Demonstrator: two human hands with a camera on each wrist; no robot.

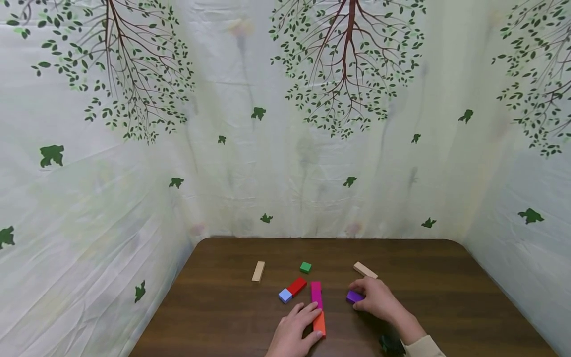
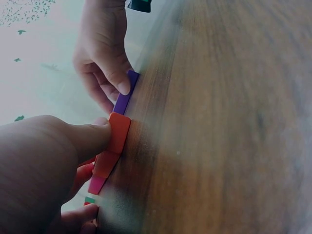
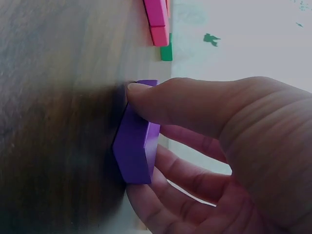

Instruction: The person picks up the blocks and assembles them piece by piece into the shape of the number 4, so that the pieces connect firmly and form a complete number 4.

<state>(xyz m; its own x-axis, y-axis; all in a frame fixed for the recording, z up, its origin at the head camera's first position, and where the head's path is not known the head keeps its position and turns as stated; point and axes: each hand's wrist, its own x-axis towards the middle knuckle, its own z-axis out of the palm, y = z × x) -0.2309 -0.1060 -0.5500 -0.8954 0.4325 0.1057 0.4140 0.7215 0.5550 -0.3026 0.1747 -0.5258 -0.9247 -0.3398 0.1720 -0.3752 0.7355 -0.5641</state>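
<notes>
An orange block [image 1: 319,325] and a magenta block [image 1: 316,292] lie end to end in a line on the brown table. My left hand [image 1: 295,327] is at the orange block, thumb at its near end and fingertips by the joint with the magenta one. To the right, my right hand [image 1: 378,300] pinches a purple block [image 3: 134,141] between thumb and fingers, close over the tabletop. A red block [image 1: 297,286] and a light blue block [image 1: 285,296] sit end to end at a slant, left of the magenta block.
Farther back on the table [image 1: 214,307] lie a green block [image 1: 305,267] and a plain wooden block [image 1: 258,271]. Another wooden block [image 1: 365,269] lies just beyond my right hand. A dark object [image 1: 391,345] shows beside the right sleeve. A leaf-patterned curtain [image 1: 308,198] hangs behind the table.
</notes>
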